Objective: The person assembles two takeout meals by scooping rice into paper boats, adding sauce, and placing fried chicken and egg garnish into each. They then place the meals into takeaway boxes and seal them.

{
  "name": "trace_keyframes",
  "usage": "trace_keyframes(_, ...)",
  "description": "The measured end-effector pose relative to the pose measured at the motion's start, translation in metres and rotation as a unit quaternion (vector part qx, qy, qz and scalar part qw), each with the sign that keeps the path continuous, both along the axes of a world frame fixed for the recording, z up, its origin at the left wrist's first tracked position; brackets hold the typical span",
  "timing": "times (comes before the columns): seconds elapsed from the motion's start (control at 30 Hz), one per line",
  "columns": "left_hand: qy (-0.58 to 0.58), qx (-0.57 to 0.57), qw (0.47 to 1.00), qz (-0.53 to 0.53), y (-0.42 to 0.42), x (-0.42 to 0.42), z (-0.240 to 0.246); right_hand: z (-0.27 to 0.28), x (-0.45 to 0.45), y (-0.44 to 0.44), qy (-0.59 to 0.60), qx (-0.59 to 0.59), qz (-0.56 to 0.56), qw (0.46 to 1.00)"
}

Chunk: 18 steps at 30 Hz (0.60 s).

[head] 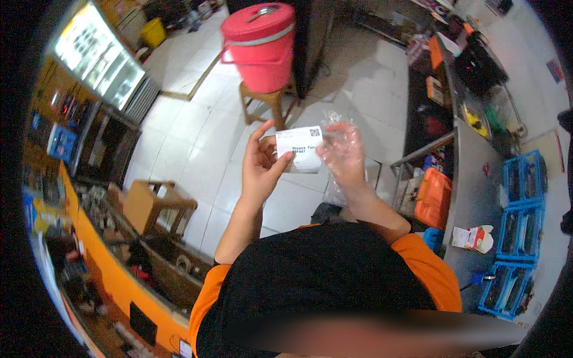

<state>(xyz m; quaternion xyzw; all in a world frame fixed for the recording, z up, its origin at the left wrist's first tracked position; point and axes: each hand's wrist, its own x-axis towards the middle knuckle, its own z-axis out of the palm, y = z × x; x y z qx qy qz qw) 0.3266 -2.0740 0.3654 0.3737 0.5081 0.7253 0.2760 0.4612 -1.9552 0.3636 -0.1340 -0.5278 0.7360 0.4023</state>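
A white printed paper slip (306, 159) is held up between my hands, with a printed code and writing on it. My left hand (264, 156) grips its left side, the thumb lying on the front. By the slip's right edge is my right hand (344, 150), with a clear plastic bag (333, 118) around and behind its fingers. The bag's lower part hangs beside my right forearm. Whether the right fingers also pinch the slip is not plain. On the right, a small paper food box (483, 241) with a printed slip rests on a metal counter (468, 192).
Ahead stands a lidded red bucket (264, 53) on a wooden stool (264, 100). Another wooden stool (143, 203) is at the left, near an orange-edged counter (105, 264). Blue plastic baskets (519, 228) line the right counter. A lit display fridge (100, 53) stands at upper left.
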Motion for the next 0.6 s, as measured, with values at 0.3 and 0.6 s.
trace_keyframes(0.3, 0.128, -0.046, 0.986, -0.099, 0.248, 0.064, -0.002, 0.005, 0.09, 0.203, -0.122, 0.105, -0.098, 0.982)
trace_keyframes(0.6, 0.31, 0.022, 0.95, -0.039, 0.391, 0.069, 0.001, 0.004, 0.1, 0.333, -0.229, 0.314, -0.216, 0.896)
